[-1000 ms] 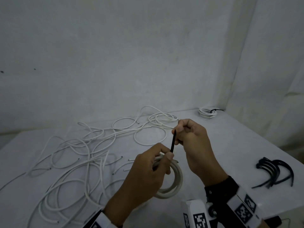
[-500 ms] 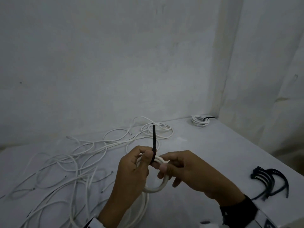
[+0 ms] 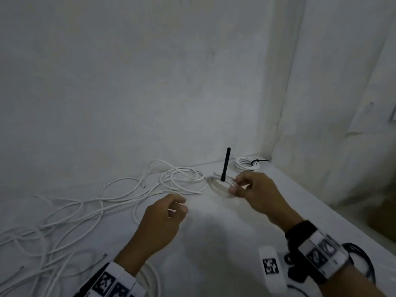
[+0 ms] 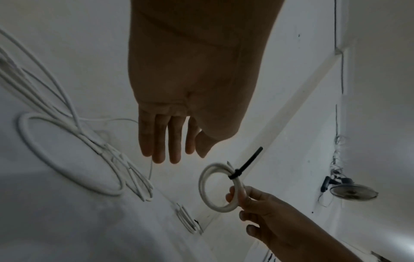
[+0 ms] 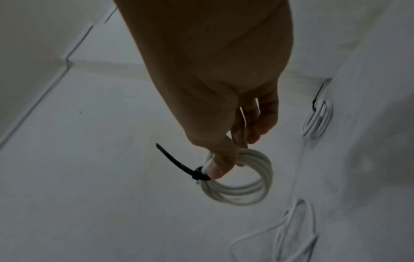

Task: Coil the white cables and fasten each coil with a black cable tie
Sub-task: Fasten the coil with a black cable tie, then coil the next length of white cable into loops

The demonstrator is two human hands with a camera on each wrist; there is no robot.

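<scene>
My right hand pinches a small white cable coil above the table's far side, thumb and fingers curled round its strands. A black cable tie is fastened round this coil, its tail sticking up. In the right wrist view the tie sits beside my thumb. My left hand hovers apart, lower left, fingers relaxed and holding nothing. A finished tied coil lies in the back corner.
Loose white cables sprawl over the table's left half, with a larger loop under my left hand. Spare black ties lie at the right edge behind my right wrist. Walls close the back and right.
My left hand let go of the coil and drew back left. My right hand carried the tied coil forward and right, toward the back corner.
</scene>
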